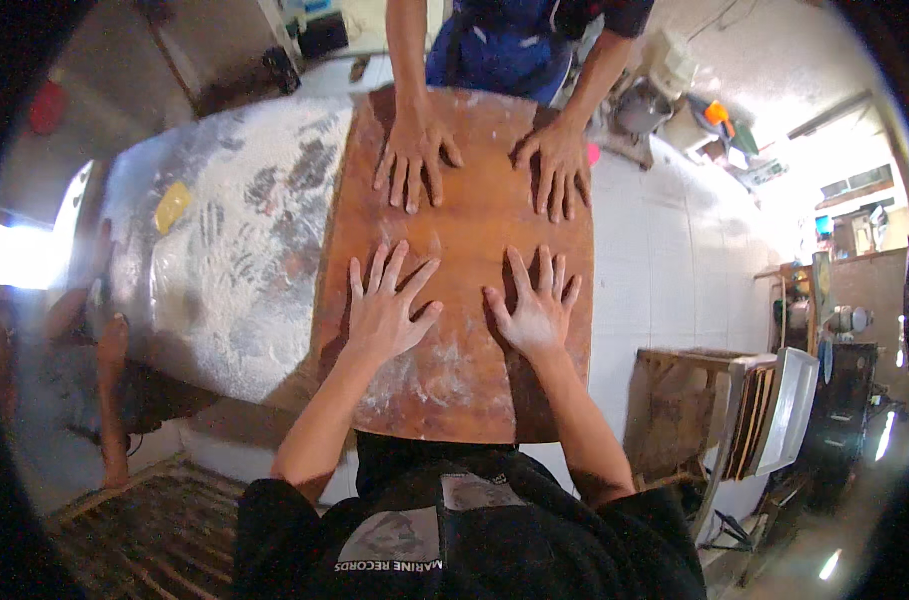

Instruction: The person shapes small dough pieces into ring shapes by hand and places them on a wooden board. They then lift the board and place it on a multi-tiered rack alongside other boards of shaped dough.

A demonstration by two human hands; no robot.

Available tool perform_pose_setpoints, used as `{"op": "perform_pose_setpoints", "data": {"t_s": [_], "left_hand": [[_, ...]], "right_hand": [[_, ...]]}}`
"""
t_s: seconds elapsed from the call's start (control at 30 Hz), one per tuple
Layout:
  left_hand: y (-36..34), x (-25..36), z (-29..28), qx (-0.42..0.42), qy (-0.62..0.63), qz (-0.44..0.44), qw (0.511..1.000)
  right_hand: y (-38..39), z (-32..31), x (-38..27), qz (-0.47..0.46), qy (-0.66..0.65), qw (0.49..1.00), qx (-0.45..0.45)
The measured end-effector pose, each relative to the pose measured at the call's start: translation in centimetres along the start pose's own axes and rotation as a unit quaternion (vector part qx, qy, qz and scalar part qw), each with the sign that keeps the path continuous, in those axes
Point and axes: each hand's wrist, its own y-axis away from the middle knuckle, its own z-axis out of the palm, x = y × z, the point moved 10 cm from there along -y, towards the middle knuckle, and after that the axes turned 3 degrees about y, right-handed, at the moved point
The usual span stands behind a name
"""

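Note:
A reddish-brown wooden board lies before me, with smears of white powder on its near part. My left hand rests flat on the board's left half, fingers spread and pointing away from me. On the right half my right hand lies the same way, dusted white. Neither hand holds anything. Across from me a co-worker's two hands, one at the left and one at the right, are also spread flat on the far part of the board. Whatever is beneath the board is hidden.
Left of the board, a metal-looking tabletop is covered with white powder; a yellow scraper-like piece lies on it. Another person's arm shows at the far left. A rack with trays stands at the right, a bucket at the back right.

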Motion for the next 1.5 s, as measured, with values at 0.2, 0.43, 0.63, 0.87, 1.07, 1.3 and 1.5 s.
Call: {"op": "perform_pose_setpoints", "data": {"t_s": [0.2,0.43,0.63,0.87,1.07,1.3,1.5], "left_hand": [[11.9,-10.1,-3.4,0.091,0.044,-0.284,0.954],[14.2,-11.3,-3.4,0.051,0.127,-0.278,0.951],[18.5,-10.2,-5.7,0.027,0.230,-0.159,0.960],[27.6,-4.9,-1.6,-0.175,0.370,0.134,0.902],[35.2,-4.9,0.2,-0.322,0.353,0.218,0.851],[39.5,-17.8,7.4,-0.329,0.313,0.142,0.879],[41.4,-33.6,6.7,-0.201,0.336,0.026,0.920]], "right_hand": [[10.5,-3.8,9.7,0.256,0.010,0.965,0.050],[12.1,-3.2,11.8,0.341,-0.098,0.935,0.004],[29.1,-10.5,8.5,0.447,-0.110,0.882,0.101],[68.1,-11.5,-4.5,0.686,0.056,0.673,0.270],[87.8,-6.6,-23.4,0.809,0.093,0.524,0.250],[86.7,-0.3,-28.0,0.790,0.042,0.589,0.167],[75.7,7.8,-27.9,0.703,-0.133,0.686,0.129]]}}
